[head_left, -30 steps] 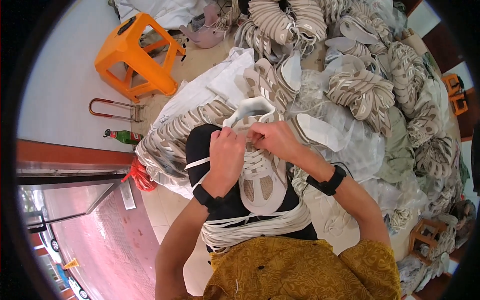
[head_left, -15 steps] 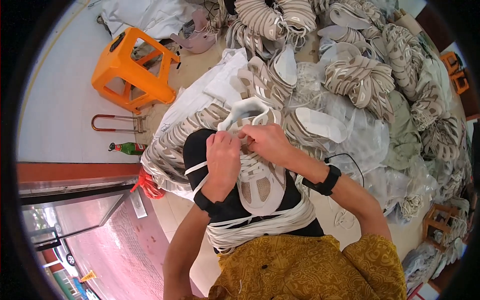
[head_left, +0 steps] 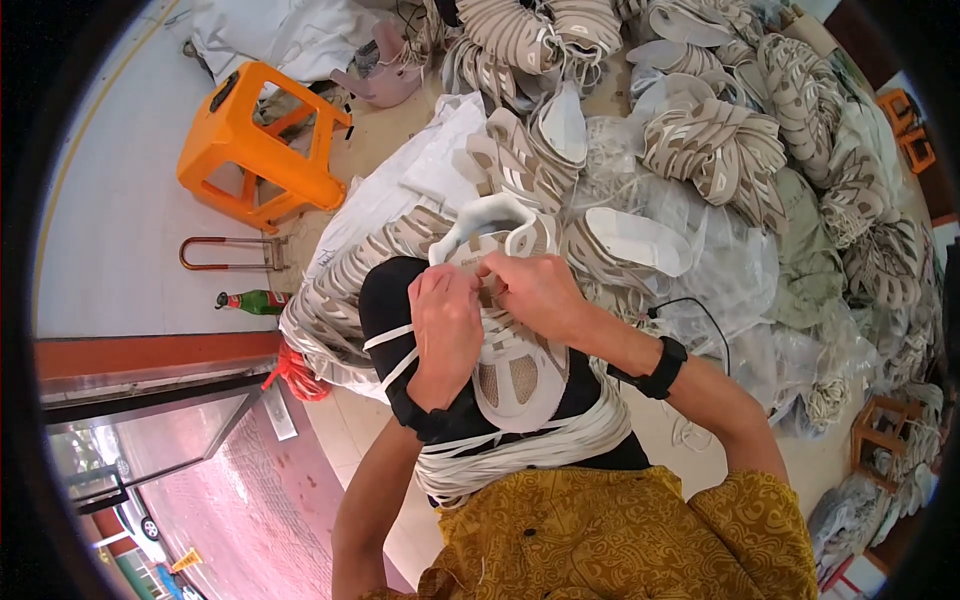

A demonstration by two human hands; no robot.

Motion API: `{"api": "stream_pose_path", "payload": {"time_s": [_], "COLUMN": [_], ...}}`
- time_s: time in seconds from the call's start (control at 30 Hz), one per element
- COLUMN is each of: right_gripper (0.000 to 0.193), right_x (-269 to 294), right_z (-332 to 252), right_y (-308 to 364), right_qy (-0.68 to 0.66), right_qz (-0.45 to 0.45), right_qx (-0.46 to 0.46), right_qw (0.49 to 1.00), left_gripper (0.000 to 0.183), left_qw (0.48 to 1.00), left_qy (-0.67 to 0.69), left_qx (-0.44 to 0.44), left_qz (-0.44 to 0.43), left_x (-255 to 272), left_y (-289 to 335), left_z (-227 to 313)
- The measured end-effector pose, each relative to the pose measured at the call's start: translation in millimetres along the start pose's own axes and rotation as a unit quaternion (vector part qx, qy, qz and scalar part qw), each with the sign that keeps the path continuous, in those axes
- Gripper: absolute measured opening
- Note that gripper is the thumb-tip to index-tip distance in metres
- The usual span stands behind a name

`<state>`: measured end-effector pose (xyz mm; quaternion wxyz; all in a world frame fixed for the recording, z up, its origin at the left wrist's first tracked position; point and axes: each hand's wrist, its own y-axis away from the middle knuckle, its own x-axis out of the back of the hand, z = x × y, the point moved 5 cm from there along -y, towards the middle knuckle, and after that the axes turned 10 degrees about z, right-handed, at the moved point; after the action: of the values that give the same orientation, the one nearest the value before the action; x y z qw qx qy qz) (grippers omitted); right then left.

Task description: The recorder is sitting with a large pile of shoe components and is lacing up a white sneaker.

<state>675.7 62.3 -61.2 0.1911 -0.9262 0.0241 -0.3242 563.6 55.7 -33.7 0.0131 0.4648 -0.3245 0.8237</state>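
Note:
A beige and white sneaker upper (head_left: 520, 388) with a mesh toe lies across my black-clad thigh, its toe toward me and its padded collar away. My left hand (head_left: 445, 325) is closed on the left eyelet edge of the upper. From the right, my right hand (head_left: 540, 292) pinches at the lacing just below the tongue; its fingertips are partly hidden, and a white shoelace seems to be in them. Lace crosses the upper below both hands. A thick bundle of white shoelaces (head_left: 535, 455) is draped over my lap, with loose strands running past my left wrist.
Stacked shoe uppers (head_left: 375, 265) lie on white sacking just beyond my knee. More uppers (head_left: 715, 150) and clear plastic bags (head_left: 720, 245) are heaped at the right. An orange stool (head_left: 265, 150), a green bottle (head_left: 262, 301) and red twine (head_left: 298, 372) are at the left.
The view has shifted slightly. Both hands stay at the eyelets of the upper, with only small finger movement.

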Motion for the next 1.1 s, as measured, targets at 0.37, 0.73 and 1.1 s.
{"api": "stream_pose_path", "payload": {"time_s": [0.37, 0.73, 1.1], "right_gripper": [0.035, 0.021, 0.015], "right_x": [6, 3, -14], "right_z": [14, -25, -33], "right_y": [-3, -21, -27], "right_qy": [-0.128, 0.127, 0.181], "right_qz": [-0.086, -0.096, -0.138], "right_qx": [-0.145, 0.168, 0.334], "right_qw": [0.977, 0.973, 0.915], "left_gripper": [0.02, 0.026, 0.029], "left_qw": [0.999, 0.999, 0.998], "left_qy": [0.019, 0.024, 0.01], "left_qx": [-0.019, 0.009, -0.024], "left_qz": [0.03, -0.034, -0.053], "left_x": [6, 8, 8], "left_y": [14, 27, 29], "left_z": [13, 11, 15]}}
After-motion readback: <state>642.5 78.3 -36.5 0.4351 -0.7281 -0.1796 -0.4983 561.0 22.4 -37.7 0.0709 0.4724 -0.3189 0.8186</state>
